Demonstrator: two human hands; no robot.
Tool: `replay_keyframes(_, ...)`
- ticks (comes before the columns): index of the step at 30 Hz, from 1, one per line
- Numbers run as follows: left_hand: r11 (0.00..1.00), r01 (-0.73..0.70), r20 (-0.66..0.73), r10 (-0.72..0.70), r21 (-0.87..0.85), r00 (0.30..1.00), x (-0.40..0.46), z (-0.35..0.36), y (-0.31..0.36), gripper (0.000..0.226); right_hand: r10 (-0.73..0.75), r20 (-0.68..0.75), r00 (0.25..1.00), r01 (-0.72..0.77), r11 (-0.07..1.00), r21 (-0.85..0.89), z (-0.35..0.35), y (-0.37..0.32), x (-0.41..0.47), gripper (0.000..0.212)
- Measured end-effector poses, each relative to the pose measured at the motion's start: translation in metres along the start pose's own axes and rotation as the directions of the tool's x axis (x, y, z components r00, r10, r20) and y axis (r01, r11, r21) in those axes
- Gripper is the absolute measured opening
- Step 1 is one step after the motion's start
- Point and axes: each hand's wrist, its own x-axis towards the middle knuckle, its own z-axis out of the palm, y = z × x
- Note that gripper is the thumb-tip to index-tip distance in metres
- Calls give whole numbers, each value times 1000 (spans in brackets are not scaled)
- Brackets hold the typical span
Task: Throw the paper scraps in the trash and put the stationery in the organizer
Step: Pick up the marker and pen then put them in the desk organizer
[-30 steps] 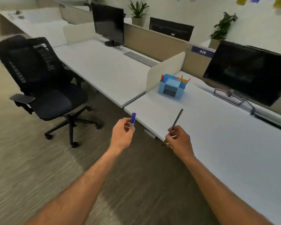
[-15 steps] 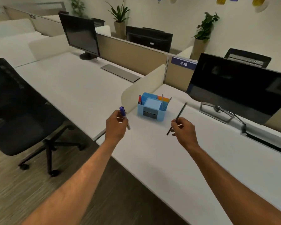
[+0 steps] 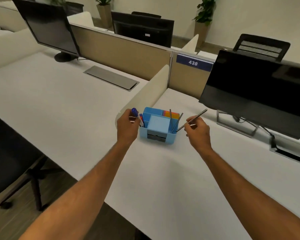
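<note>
Clenched around a blue-capped marker (image 3: 134, 113), the left hand (image 3: 127, 127) hovers just beside the left wall of the light blue plastic desk organizer (image 3: 157, 127), the marker's cap pointing up above the knuckles. Another marker with a red and blue body (image 3: 141, 120) already stands in the organizer's left compartment, near that hand. The organizer sits on the white worktop (image 3: 163, 179) close to the end of the cream divider panel (image 3: 145, 96), well in from the front edge; a pale blue pad fills its middle and orange and yellow sticky notes (image 3: 171, 114) lie in a rear compartment. Two thin grey pencils (image 3: 173, 121) lean in its right front compartment. At the organizer's right side the right hand (image 3: 197, 130) pinches a slim dark grey pencil (image 3: 197, 116) between thumb and fingers, tilted, its lower tip at the organizer's right front corner and its upper end aimed at the black monitor (image 3: 260, 94) standing along the worktop's far right edge
</note>
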Motion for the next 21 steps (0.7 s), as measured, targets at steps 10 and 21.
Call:
replay_keyframes(10, 993, 44, 177, -64, 111, 982, 55, 43, -50, 21, 137, 11, 991, -134, 984, -119, 61, 37, 42, 14)
replay_keyframes(21, 979, -22, 247, -30, 203, 969, 60, 63, -75, 18, 189, 84, 978, -153, 935, -320, 77, 59, 44, 23)
